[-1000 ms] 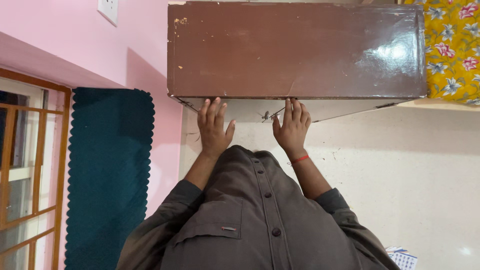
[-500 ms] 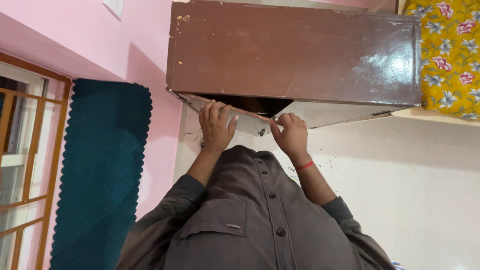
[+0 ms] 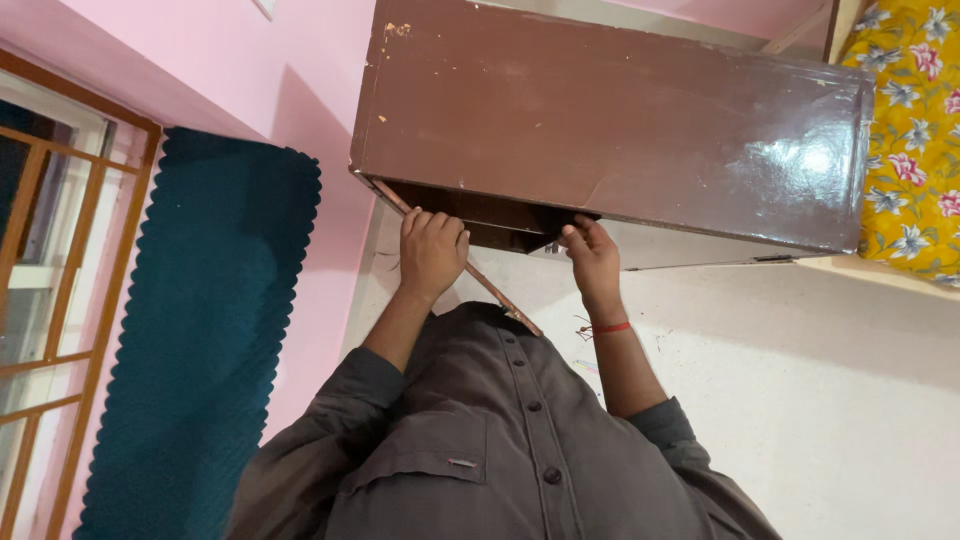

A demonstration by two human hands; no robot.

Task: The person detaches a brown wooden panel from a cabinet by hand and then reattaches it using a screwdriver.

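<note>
Left hand [image 3: 432, 250] curled around the edge of a swung-out cabinet door [image 3: 455, 262], fingers folded over it. Right hand [image 3: 592, 255] at three o'clock of the left, fingertips pinched on the lower edge of the brown cabinet [image 3: 610, 120]. Dark opening between both hands. Teal curtain [image 3: 200, 330] at nine o'clock; yellow floral cloth [image 3: 915, 140] at two o'clock.

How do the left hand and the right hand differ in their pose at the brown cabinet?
The left hand is curled over the edge of the open cabinet door, while the right hand reaches with its fingers under the glossy brown wooden cabinet. The right hand's wrist carries a red thread band; the left hand's wrist is bare. Both hands come out of rolled grey shirt sleeves and touch the cabinet's lower front.
</note>
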